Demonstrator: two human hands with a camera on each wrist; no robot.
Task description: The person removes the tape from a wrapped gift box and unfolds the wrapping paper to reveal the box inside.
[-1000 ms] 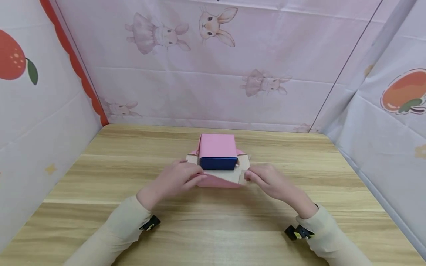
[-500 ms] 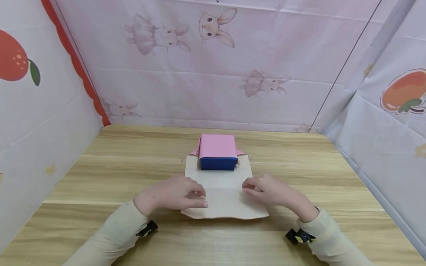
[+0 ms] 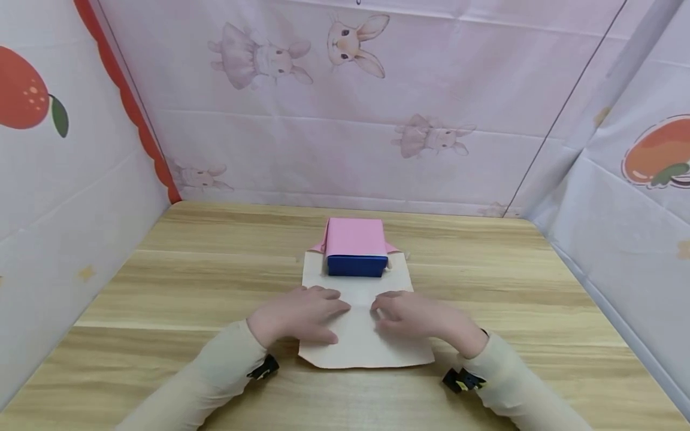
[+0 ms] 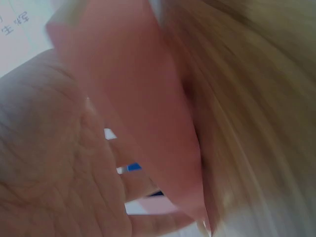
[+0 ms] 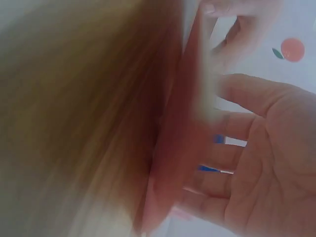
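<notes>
A dark blue box sits at the far end of a paper sheet, its top covered by a pink fold. Toward the person, the sheet's pale cream side faces up. My left hand lies over its left half with fingers extended and touching it. From the right, my right hand rests on the other half, fingers slightly bent. Both wrist views show the pink underside of the near flap tilted up from the table, with the fingers on its far side.
The wooden table reaches back to a pink rabbit-print curtain. Fruit-print cloths hang on the left and right sides. Small pink corners of paper stick out beside the box.
The near flap, folded up toward the box before, has opened out toward the person. Both hands have let go of its edge and moved inward onto the cream side. The box stays in place.
</notes>
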